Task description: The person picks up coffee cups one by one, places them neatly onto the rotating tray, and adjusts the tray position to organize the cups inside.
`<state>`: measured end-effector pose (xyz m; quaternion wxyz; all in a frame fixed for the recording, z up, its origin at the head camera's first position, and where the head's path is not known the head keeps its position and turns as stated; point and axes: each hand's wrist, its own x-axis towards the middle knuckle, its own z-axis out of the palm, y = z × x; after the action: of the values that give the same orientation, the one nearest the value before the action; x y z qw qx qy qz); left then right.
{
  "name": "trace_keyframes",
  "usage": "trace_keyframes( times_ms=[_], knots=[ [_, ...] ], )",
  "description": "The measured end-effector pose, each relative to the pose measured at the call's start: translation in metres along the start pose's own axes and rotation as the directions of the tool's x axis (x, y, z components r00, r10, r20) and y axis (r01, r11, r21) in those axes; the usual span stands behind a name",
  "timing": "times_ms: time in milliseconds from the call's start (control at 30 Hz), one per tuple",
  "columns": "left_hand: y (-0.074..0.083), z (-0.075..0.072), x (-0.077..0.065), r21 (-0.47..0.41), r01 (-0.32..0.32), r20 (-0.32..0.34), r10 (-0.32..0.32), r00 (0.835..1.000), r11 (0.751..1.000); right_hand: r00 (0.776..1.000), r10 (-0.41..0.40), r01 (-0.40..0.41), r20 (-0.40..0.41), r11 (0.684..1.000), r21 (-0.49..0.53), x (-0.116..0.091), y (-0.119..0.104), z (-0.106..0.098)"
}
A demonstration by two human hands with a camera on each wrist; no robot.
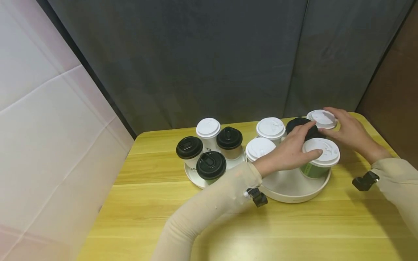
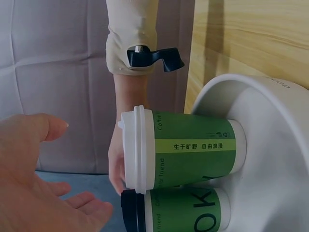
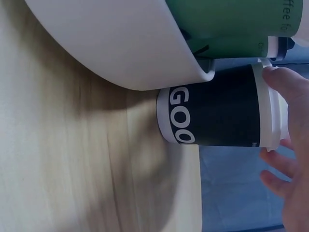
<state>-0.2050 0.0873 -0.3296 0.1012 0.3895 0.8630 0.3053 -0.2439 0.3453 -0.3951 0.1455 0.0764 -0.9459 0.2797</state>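
Note:
My right hand (image 1: 352,133) holds a black paper coffee cup (image 3: 224,108) by its white lid (image 1: 321,118), thumb on one side and fingers on the other. This cup is upright beside the outer wall of the right-hand round white tray (image 1: 290,198), at the back right of the table. My left hand (image 1: 289,151) hovers over that tray with fingers loosely spread, holding nothing. Below it are a green cup with a white lid (image 2: 193,150) and a green cup with a black lid (image 2: 186,212), both inside the tray. Two more white-lidded cups, one of them the front-left cup (image 1: 260,148), stand near its left side.
Left of it, a second round white plate (image 1: 192,178) carries three black-lidded cups, such as the front one (image 1: 211,165), and a white-lidded cup (image 1: 208,127). A dark grey partition (image 1: 209,65) rises behind the wooden table (image 1: 140,214); a brown panel (image 1: 398,94) stands at right.

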Motion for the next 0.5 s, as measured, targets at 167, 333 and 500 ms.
trace_keyframes(
  times_ms=[167, 333, 500],
  knots=[
    [0.001, 0.001, 0.0, 0.003, 0.01, 0.008, -0.01, 1.0, 1.0, 0.998, 0.04, -0.039, -0.049, 0.999, 0.005, -0.004, 0.001, -0.004],
    [0.0, 0.001, 0.004, 0.01, -0.005, 0.004, 0.005, 1.0, 1.0, 0.995, 0.055, -0.055, -0.085, 0.998, 0.008, -0.008, -0.002, -0.018],
    [0.001, 0.0, 0.012, 0.001, -0.013, -0.028, 0.013, 1.0, 1.0, 0.992, 0.046, -0.045, -0.118, 0.999, 0.015, -0.008, -0.008, -0.033]
  ],
)
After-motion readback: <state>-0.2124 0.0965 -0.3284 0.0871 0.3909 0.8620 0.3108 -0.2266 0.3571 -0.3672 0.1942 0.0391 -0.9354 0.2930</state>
